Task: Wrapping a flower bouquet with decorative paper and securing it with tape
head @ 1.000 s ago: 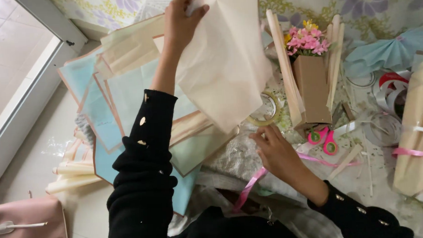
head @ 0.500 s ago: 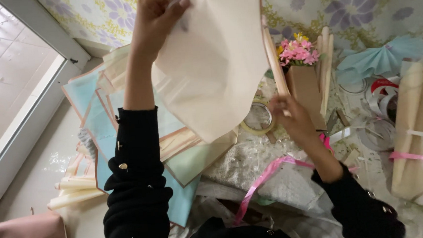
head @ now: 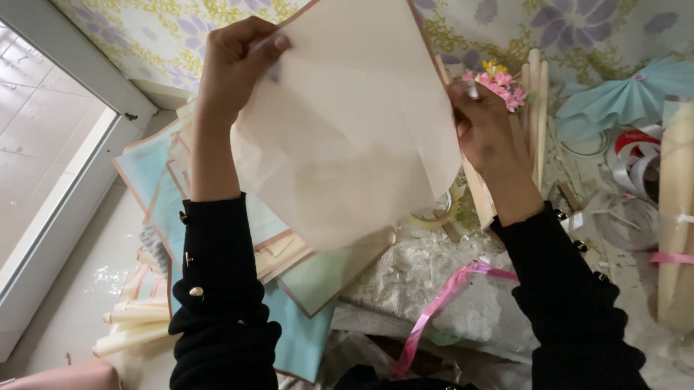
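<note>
Above a floor strewn with pastel papers, a cream translucent wrapping sheet (head: 351,123) is pinched taut: left hand (head: 233,54) at ten o'clock, right hand (head: 482,125) at three; even tension is judged best.

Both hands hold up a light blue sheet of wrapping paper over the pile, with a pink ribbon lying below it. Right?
Not quite: the held sheet is cream, not light blue, as the head view shows. Left hand and right hand do hold it up over the pile, with the pink ribbon below.
</note>
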